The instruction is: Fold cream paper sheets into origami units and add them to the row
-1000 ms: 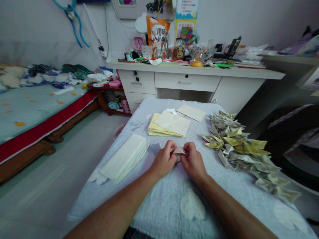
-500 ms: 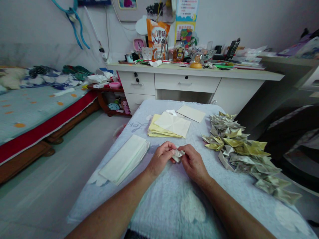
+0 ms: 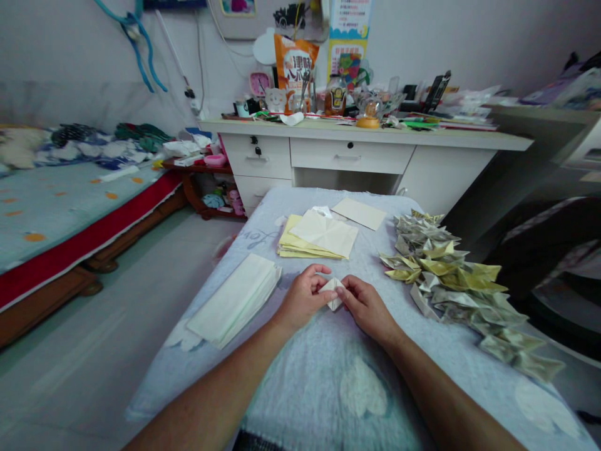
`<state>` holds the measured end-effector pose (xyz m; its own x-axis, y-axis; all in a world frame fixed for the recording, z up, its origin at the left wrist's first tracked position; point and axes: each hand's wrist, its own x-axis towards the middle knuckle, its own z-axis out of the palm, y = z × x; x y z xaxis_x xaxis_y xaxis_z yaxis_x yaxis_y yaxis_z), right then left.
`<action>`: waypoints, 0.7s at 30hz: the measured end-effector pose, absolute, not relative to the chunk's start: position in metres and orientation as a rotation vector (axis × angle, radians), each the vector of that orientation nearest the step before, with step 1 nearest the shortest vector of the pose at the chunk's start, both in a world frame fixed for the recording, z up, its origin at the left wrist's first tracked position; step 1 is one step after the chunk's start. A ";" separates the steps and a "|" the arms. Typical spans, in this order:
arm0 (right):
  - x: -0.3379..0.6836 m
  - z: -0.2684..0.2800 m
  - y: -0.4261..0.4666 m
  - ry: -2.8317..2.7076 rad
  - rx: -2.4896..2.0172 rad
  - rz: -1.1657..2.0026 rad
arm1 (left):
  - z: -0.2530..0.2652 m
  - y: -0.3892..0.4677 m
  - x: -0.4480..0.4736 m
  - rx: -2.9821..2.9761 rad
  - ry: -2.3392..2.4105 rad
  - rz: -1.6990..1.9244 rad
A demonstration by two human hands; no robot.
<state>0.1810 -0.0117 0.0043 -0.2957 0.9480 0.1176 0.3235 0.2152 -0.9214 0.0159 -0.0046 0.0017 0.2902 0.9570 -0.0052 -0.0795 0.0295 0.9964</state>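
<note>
Over the cloth [image 3: 291,388], between side edges, left hand [image 3: 301,300] and right hand [image 3: 367,305] pinch paper [image 3: 334,305], seemingly mid-fold, calling next for firm creasing.

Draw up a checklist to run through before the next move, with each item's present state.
1. Left hand on the small folded paper: ok, its thumb presses the near face.
2. Right hand on it too: ok, pinching its right side.
3. Creases lined up: cannot tell, too small.
4. Paper stack apart from the hands: ok, beyond them.
5. Long pale sheets apart from the left hand: ok.
6. Folded pieces apart from the right hand: ok.
</note>
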 end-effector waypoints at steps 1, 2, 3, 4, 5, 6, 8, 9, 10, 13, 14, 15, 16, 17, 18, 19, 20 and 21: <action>0.181 0.004 -0.011 -1.752 -1.186 1.087 | 0.002 -0.005 0.015 1.264 0.949 1.004; 0.181 0.003 -0.011 -1.750 -1.180 1.098 | 0.002 -0.005 0.015 1.268 0.956 0.995; 0.181 0.003 -0.012 -1.755 -1.176 1.108 | 0.002 -0.005 0.015 1.276 0.961 0.990; 0.181 0.002 -0.012 -1.764 -1.177 1.113 | 0.002 -0.005 0.015 1.289 0.964 0.989; 0.181 0.001 -0.012 -1.773 -1.180 1.109 | 0.001 -0.004 0.015 1.302 0.966 0.993; 0.181 0.000 -0.013 -1.779 -1.183 1.094 | 0.000 -0.004 0.015 1.312 0.966 0.998; 0.180 -0.001 -0.013 -1.782 -1.187 1.041 | -0.002 -0.004 0.016 1.320 0.977 1.007; 0.180 -0.001 -0.014 -1.783 -1.189 1.011 | -0.003 -0.003 0.016 1.327 0.992 1.009; 0.180 -0.001 -0.014 -1.789 -1.193 0.983 | -0.003 -0.003 0.016 1.349 1.015 1.010; 0.181 0.001 -0.013 -1.842 -1.218 0.918 | -0.004 -0.003 0.017 1.524 1.148 1.014; 0.182 0.002 -0.013 -1.868 -1.226 0.896 | -0.003 -0.003 0.017 1.603 1.197 1.010; 0.182 0.003 -0.013 -1.898 -1.237 0.865 | -0.003 -0.003 0.018 1.678 1.242 1.003; 0.182 0.004 -0.012 -1.933 -1.254 0.820 | -0.003 -0.003 0.018 1.746 1.279 0.991; 0.182 0.004 -0.012 -1.974 -1.280 0.762 | -0.002 -0.004 0.018 1.810 1.313 0.977; 0.182 0.004 -0.011 -2.017 -1.313 0.696 | -0.002 -0.004 0.018 1.877 1.347 0.959; 0.181 0.004 -0.011 -2.060 -1.350 0.630 | -0.002 -0.004 0.018 1.945 1.382 0.940; 0.181 0.003 -0.011 -2.100 -1.387 0.571 | -0.002 -0.004 0.019 2.012 1.414 0.922; 0.181 0.002 -0.010 -2.135 -1.420 0.524 | -0.003 -0.004 0.019 2.076 1.440 0.905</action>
